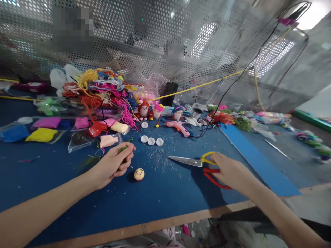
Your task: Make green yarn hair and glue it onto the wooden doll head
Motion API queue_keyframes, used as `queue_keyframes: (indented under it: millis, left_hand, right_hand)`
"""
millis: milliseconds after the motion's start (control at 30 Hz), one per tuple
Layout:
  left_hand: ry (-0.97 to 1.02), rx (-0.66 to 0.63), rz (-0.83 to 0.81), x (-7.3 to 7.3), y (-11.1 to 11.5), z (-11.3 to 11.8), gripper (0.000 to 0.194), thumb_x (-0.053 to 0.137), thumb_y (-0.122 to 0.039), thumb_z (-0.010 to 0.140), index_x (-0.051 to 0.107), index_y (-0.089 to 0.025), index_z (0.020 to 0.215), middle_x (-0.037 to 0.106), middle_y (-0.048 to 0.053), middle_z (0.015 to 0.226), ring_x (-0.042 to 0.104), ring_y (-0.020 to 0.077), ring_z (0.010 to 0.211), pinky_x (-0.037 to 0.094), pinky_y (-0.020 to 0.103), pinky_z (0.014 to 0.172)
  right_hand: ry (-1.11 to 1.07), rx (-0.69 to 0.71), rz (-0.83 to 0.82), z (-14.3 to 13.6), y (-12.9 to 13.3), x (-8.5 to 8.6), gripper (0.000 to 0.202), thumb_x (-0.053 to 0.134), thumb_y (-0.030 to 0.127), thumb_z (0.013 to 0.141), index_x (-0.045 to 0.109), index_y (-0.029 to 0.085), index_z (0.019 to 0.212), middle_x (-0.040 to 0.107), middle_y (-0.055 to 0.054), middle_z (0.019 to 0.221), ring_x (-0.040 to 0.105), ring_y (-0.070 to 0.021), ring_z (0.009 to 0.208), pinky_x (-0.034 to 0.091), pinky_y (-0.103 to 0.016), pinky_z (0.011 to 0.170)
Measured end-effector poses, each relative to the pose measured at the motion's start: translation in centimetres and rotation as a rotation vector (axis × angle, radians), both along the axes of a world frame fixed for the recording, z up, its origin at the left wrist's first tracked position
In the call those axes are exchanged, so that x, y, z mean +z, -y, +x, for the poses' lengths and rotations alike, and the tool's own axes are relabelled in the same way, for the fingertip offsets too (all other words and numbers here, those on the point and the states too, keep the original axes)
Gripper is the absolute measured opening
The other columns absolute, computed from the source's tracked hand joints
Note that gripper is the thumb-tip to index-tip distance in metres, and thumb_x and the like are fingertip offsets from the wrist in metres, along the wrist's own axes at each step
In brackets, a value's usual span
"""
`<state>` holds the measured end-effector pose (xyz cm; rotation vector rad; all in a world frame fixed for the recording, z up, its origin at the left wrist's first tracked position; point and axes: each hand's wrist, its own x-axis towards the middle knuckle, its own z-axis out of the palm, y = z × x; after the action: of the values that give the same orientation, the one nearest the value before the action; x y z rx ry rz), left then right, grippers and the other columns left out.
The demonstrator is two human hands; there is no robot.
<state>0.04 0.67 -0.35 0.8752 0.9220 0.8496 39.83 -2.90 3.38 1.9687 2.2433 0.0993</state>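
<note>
My right hand (229, 170) grips the scissors (187, 161) by their yellow and red handles. Their pointed blades face left, just above the table. Closed fingers on my left hand (115, 163) wrap a bit of green yarn (121, 149), mostly hidden in the fist. Just right of that hand, a small cream-coloured ball head (139, 174) with a drawn face rests on the blue table. Beyond it lie white round caps (151, 141) in a short row, with another cap (144, 125) behind them.
Bagged coloured clay (42, 134) lies at the left, in front of a heap of tangled yarn (103, 86). Several small finished dolls (144, 109) stand at the back. A pink glue gun (178, 127) lies near them. On the right are a blue strip (258, 158) and tweezers (277, 149).
</note>
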Motion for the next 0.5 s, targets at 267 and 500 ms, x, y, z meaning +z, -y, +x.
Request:
queue_keyframes:
  millis: [267,500]
  left_hand:
    - [-0.008,0.037,-0.031,-0.1,-0.1,0.1,0.026,0.061,-0.044,0.092,0.054,-0.020,0.086,0.043,-0.008,0.064,0.028,0.0028,0.040,0.023,0.012,0.031]
    - [0.000,0.046,-0.069,-0.1,-0.2,0.0,0.026,0.063,-0.043,0.090,0.054,-0.020,0.083,0.043,-0.008,0.062,0.027,0.0027,0.039,0.023,0.013,0.030]
  right_hand:
    - [0.287,-0.183,0.045,-0.5,3.9,-0.5,0.056,0.045,0.069,0.088,0.063,0.018,0.105,0.070,-0.018,0.106,0.072,-0.0377,0.086,0.051,-0.042,0.061]
    - [0.287,-0.258,-0.030,-3.1,3.9,-0.8,0.061,0.040,0.072,0.089,0.066,0.018,0.096,0.072,-0.018,0.092,0.073,-0.0371,0.073,0.051,-0.042,0.052]
